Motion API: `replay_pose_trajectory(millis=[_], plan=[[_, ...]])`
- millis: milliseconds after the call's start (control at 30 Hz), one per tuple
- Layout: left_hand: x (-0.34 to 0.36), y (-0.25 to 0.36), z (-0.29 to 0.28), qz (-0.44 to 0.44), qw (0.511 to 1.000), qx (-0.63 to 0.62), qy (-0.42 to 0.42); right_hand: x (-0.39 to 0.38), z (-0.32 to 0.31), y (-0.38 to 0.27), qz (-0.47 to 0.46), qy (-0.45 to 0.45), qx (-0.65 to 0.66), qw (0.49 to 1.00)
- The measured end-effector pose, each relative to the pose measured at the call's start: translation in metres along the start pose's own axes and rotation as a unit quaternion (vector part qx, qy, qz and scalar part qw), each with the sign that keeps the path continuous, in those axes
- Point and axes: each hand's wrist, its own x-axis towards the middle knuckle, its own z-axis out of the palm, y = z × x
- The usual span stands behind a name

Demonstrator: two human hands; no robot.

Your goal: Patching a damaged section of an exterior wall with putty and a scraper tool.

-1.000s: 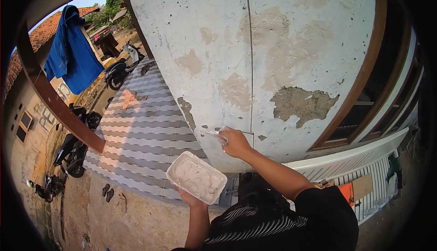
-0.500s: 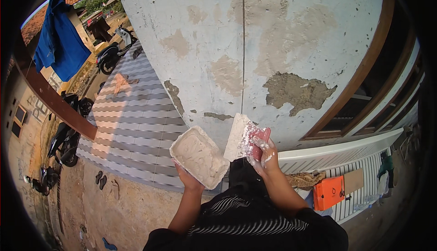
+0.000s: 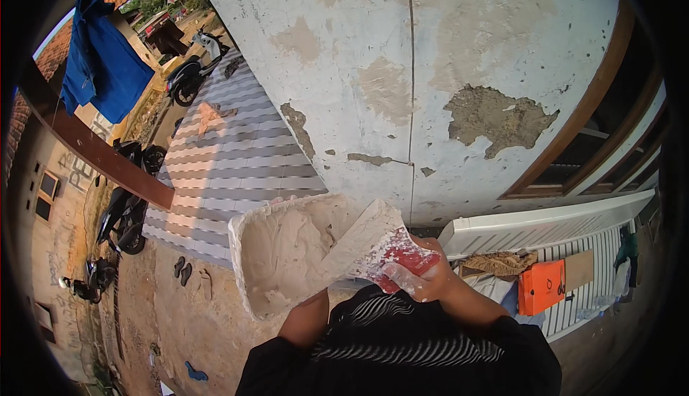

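My left hand supports a white rectangular tub from beneath, and most of its fingers are hidden by the tub. Thick beige filler paste fills the tub, with smeared ridges on top. My right hand, spotted with paste, is closed round the red handle of a wide putty knife. The knife's paste-coated blade reaches over the tub's right side, its lower left edge at the paste. Beyond the tub stands a pale wall with beige patches and a bare grey, chipped area.
A white slatted bench stands to the right, holding an orange box and a brown cloth. Striped tiles cover the porch at left. A brown post, parked motorbikes and hanging blue clothing are farther left.
The tub has shifted left and looks larger and more level. My right hand has lowered the putty knife from beside the tub to over its paste. The view has shifted slightly.
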Motion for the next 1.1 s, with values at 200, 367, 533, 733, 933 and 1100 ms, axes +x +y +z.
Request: replay_pose_trajectory(millis=[200, 367, 533, 733, 933, 1100], plan=[[0.002, -0.013, 0.002, 0.006, 1.000, 0.003, -0.004, 0.006, 0.007, -0.013, -0.038, 0.093, 0.121, 0.988], [-0.023, 0.003, -0.018, -0.007, 1.000, -0.006, -0.013, 0.006, 0.004, -0.018, -0.005, 0.096, 0.137, 0.986], [-0.028, 0.001, -0.024, -0.013, 1.000, -0.017, -0.019, 0.009, -0.003, -0.018, 0.029, 0.044, 0.078, 0.996], [-0.005, -0.027, -0.009, -0.008, 0.999, -0.031, -0.025, 0.011, 0.001, -0.017, 0.071, 0.074, 0.134, 0.986], [0.022, -0.036, -0.004, -0.011, 0.998, -0.043, -0.034, 0.012, -0.002, -0.012, 0.113, 0.043, 0.174, 0.977], [0.026, -0.035, -0.006, -0.011, 0.998, -0.052, -0.042, 0.015, -0.008, -0.005, 0.197, 0.019, 0.223, 0.954]])
